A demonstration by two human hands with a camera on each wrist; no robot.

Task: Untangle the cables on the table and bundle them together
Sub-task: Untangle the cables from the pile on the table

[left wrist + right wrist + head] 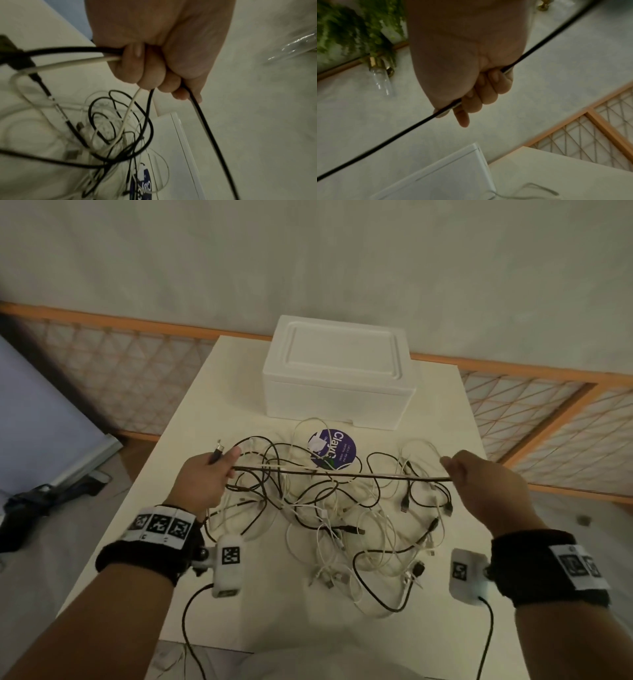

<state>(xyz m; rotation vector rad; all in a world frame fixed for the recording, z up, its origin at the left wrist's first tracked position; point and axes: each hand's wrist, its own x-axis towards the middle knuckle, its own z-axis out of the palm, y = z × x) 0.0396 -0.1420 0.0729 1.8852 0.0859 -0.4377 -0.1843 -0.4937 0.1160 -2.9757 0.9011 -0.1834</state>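
A black cable (342, 474) stretches taut left to right, level above the surface (212, 392). The left hand (202, 481) grips its plug end plus a white cable (72, 62); the right hand (479, 484) grips the other end. Below lies a black-and-white tangle (342, 515).

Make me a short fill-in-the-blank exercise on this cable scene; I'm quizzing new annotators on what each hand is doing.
1. Both hands stretch a ____ cable taut above the tangled pile.
2. The left hand grips that cable together with a ____ one.
3. Behind the pile, a closed white ____ box sits on the table.
4. The right hand has its fingers ____ around the cable.

Missing words: black; white; foam; curled
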